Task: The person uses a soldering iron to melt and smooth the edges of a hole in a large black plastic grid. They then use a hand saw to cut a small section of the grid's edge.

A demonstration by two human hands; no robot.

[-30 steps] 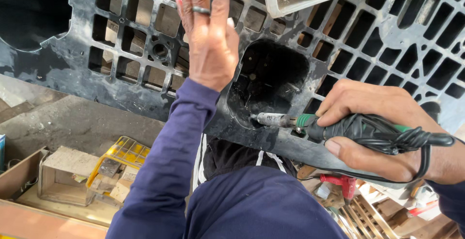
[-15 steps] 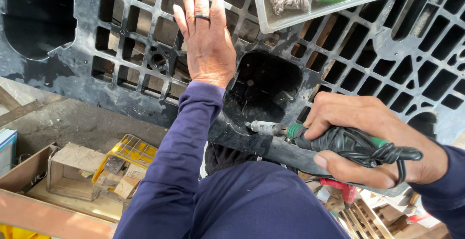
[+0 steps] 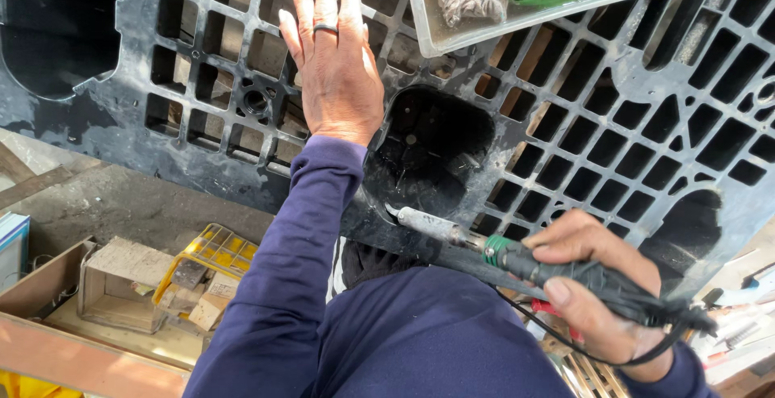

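Soldering iron (image 3: 525, 257) shifted right (right hand (image 3: 593, 285) grip clenched), left hand (image 3: 331, 59) flat on black pallet (image 3: 613, 148)

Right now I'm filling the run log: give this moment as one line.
left hand: flat on black grid panel | right hand: grips iron | iron tip: at panel's lower edge | clear tray: on panel

I'm looking at a workshop or repair yard. A big black plastic pallet (image 3: 202, 115), scuffed and grey with wear, fills the view. A corded soldering-type iron (image 3: 517, 257) is at its edge, and a clear tray (image 3: 452, 39) of rags rests on top. Below I see a rough concrete floor (image 3: 121, 204), wooden boxes (image 3: 113, 285) of scrap blocks and a yellow wire basket (image 3: 214, 249).
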